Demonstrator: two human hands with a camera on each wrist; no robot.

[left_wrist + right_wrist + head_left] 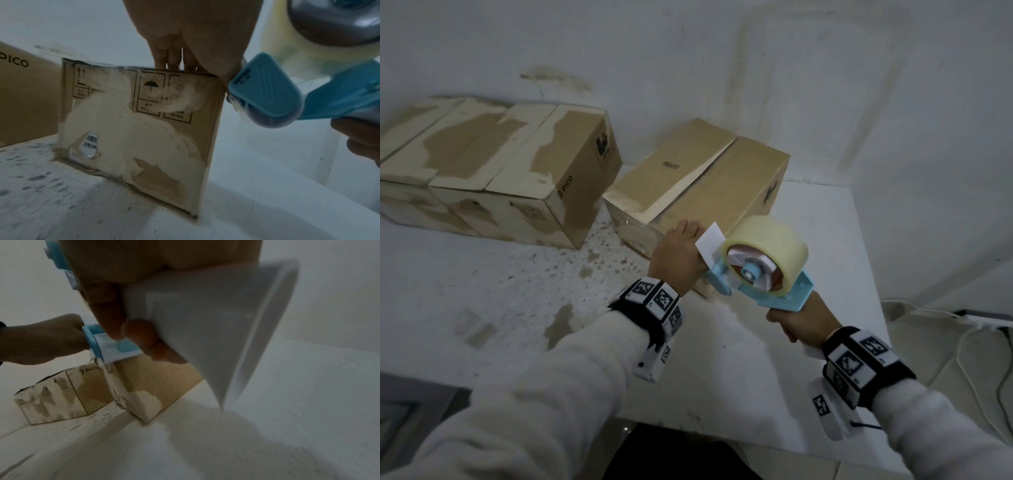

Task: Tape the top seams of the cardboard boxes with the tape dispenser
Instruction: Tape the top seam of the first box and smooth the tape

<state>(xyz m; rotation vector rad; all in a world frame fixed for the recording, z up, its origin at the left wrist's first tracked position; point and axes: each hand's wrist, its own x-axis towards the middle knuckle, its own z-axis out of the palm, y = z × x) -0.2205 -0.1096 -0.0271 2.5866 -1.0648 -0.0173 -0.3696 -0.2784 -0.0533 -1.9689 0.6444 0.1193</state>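
A brown cardboard box (pixel 698 185) lies on the table with its top seam (pixel 710 168) running away from me. My left hand (pixel 681 246) rests flat on the near top edge of this box, fingers (pixel 174 60) straight. My right hand (pixel 801 318) grips the handle of a blue tape dispenser (pixel 763 274) that carries a roll of clear tape (pixel 767 243). The dispenser's front end (pixel 267 94) sits at the box's near top corner, right beside my left hand. In the right wrist view, the fingers (pixel 115 313) wrap the white handle (pixel 205 321).
A row of worn cardboard boxes (pixel 493 164) stands at the left against the white wall. The white table (pixel 808 342) ends at the right, where cables (pixel 962 325) lie on the floor. The surface (pixel 500 274) on the left is speckled.
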